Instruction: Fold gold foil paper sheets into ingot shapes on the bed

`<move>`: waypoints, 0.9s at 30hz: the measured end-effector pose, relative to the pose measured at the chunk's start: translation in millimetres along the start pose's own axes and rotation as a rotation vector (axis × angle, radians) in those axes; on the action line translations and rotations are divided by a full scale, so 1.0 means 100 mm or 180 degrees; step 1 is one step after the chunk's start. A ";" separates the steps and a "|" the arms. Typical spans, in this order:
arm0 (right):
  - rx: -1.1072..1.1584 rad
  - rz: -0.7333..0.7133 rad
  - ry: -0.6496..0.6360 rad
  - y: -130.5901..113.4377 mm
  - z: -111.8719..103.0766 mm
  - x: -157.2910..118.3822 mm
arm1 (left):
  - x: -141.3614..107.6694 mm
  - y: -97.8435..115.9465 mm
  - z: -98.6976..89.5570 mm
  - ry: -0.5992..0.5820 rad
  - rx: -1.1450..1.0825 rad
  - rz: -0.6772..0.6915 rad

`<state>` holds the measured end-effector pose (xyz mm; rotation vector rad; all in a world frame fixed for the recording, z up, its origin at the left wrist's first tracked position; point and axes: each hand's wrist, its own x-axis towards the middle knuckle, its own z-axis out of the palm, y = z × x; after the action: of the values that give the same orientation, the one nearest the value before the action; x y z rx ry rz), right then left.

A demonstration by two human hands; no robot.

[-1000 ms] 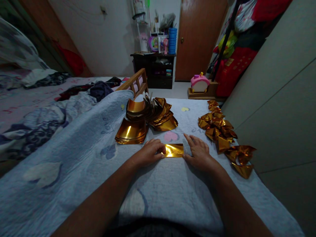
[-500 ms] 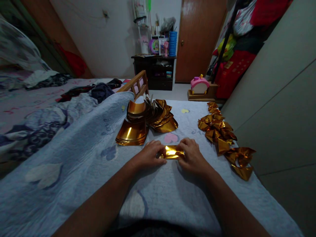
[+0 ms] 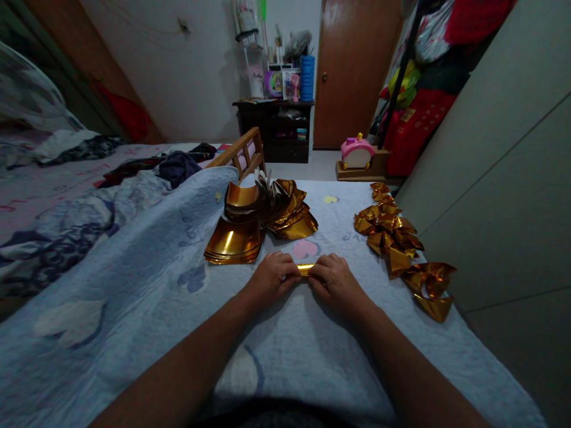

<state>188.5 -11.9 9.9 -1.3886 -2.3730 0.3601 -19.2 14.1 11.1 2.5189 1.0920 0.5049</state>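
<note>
Pale blue quilt, printed with hearts, spreads beneath our arms, and past its far edge we see a dark cabinet against the wall, a brown door beside it, and a pink toy near the floor. Off to our left lies a pink sheet heaped with clothes, close to a wooden rail; to our right rises a pale panel, with a red case behind it. Close in front of us, around the middle of the quilt, is a narrow strip of gold paper, lying crosswise between our two hands. Our left hand has its fingers pinched on the strip's left end, and our right hand is clamped in the same way on the right end, so that we see only a short shiny stretch between them. Our fingers hide both ends, and we cannot tell how they are folded. Just beyond our left hand sits a stack of gold sheets, touching a fanned-out pile of more sheets. Well apart, along the quilt's right side, runs a row of folded gold pieces, the nearest one pointed and curled.
</note>
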 end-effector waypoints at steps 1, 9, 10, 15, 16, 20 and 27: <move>0.0015 -0.0045 0.0018 -0.01 0.01 0.01 | 0.00 0.00 0.01 0.0048 0.0002 0.0031; 0.0104 -0.0297 0.0297 0.03 0.10 0.04 | -0.03 -0.02 0.03 0.0306 -0.0355 0.0241; 0.0125 -0.0315 0.0344 0.04 0.10 0.04 | -0.04 -0.02 0.02 0.0301 -0.0436 0.0230; 0.0243 -0.0320 0.0481 0.12 0.05 0.04 | -0.04 -0.04 -0.07 0.0366 -0.0858 0.0126; 0.0284 -0.0324 0.0512 0.15 0.03 0.03 | -0.03 -0.04 -0.08 0.0421 -0.0892 0.0081; 0.0529 -0.0312 0.0681 0.24 -0.04 0.01 | -0.03 -0.07 -0.14 0.0615 -0.0886 -0.0098; 0.1063 -0.0287 0.0906 0.25 -0.07 0.00 | -0.02 -0.12 -0.13 0.0858 -0.1013 -0.0191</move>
<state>210.8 0.5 6.8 -1.0959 -2.0261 0.4743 -33.9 22.1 16.9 2.1785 1.0766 0.9425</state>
